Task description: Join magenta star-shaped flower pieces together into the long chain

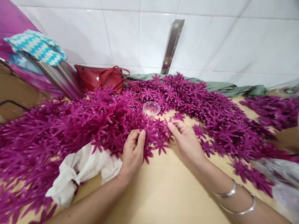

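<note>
Purple artificial flower pieces with long narrow petals lie in a big heap (109, 115) around both hands. My left hand (134, 151) is closed in a pinch at the edge of a purple flower (150, 133), thumb on top. Just to the right, my right hand (188, 140) pinches another purple flower (168, 127) between thumb and fingertips. The two hands are a short way apart, low over the table. A small clear plastic dish (151, 108) stands just beyond them. Crumpled white tissue (86, 163) lies beside my left wrist.
A second purple heap (217, 121) curves along the right of the pale yellow table (158, 193). Behind stand a red handbag (98, 77), green cloth (224, 87) and a metal bracket (173, 46) against the tiled wall. Clear plastic bags (282, 177) lie at right.
</note>
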Demonstrator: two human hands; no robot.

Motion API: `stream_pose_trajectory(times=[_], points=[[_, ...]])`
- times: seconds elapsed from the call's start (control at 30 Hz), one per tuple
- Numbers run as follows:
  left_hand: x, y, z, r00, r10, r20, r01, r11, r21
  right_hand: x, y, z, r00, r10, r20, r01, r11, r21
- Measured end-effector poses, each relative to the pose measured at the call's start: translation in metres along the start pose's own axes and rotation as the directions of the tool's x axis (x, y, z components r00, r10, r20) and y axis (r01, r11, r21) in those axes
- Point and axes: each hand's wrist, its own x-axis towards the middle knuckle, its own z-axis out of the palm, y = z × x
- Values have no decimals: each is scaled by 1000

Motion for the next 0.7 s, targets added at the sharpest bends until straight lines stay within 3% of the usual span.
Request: stream_pose_trajectory(times=[0.17,0.4,0.5,0.63,0.7], points=[[0,2,-1,999,-34,-17,33,998,-54,-2,-3,-1,1000,-14,19,14,1000,9],[0,-1,-1,995,-87,-48,80,987,-141,-3,-6,-5,991,-133,20,134,955,-264],[0,-6,-1,994,-99,-35,89,974,-207,-3,-3,-6,956,-291,37,274,840,-468],[1,-8,0,995,-99,3,95,955,-280,-6,1,-3,821,-564,88,484,606,-631],[1,-6,1,995,-97,23,100,953,-285,-10,2,0,825,-549,136,510,617,-600]])
